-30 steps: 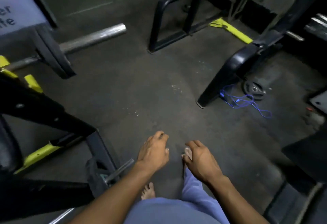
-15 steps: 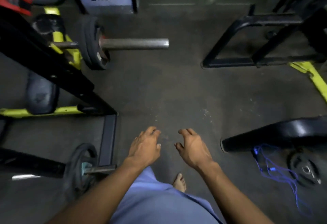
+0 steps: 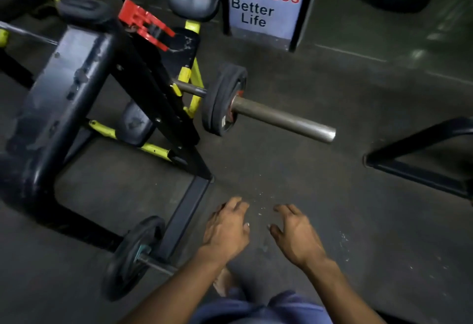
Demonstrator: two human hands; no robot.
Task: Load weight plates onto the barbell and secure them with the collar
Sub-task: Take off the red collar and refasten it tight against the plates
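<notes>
**Hands empty, barbell sleeve ahead and above them**

Barbell (image 3: 281,116) is my landmark. It rests on the black and yellow rack (image 3: 143,88), its long axis running from the rack out toward the right and slightly toward me, ending in a bare steel tip. Dark plates (image 3: 221,100) already sit at the inner end of the sleeve, hard against the rack side, and the rest of the sleeve beyond them is uncovered. I see no collar on the sleeve.

Left of the barbell's tip and well nearer to me, a spare plate (image 3: 130,254) hangs on a low peg at the foot of the rack.

My left hand (image 3: 226,231) is below the loaded plates, between the spare plate and my right hand; it is the nearer hand to that spare plate. Its fingers are loosely curled, slightly spread, holding nothing and touching nothing.

My right hand (image 3: 294,234) is just beside it, below the middle of the bare sleeve, fingers half-curled and apart, also empty.

I judge the next move is a reach down-left for the spare plate.
</notes>
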